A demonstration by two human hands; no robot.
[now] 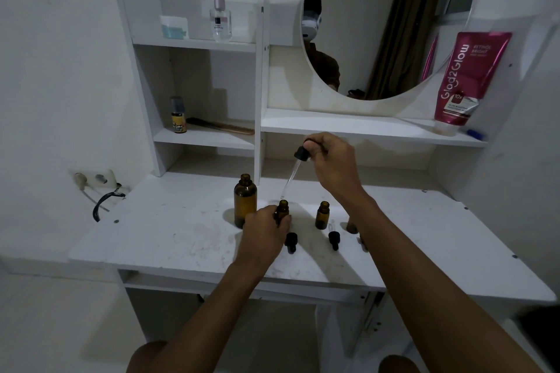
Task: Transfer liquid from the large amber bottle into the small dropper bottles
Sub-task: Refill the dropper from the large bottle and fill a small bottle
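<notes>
Right hand (333,165) pinched the likely fragile glass dropper (290,181) by its bulb (301,154); left hand (266,232) gripped a small dropper bottle (283,208).

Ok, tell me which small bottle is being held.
The small bottle beside the large bottle, gripped by the left hand; the neighbouring bottle to its right stands free.

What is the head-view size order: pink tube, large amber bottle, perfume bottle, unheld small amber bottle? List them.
1. Pink tube.
2. Large amber bottle and perfume bottle: alike, unranked; perfume stands farther away.
3. Small amber bottle.
</notes>
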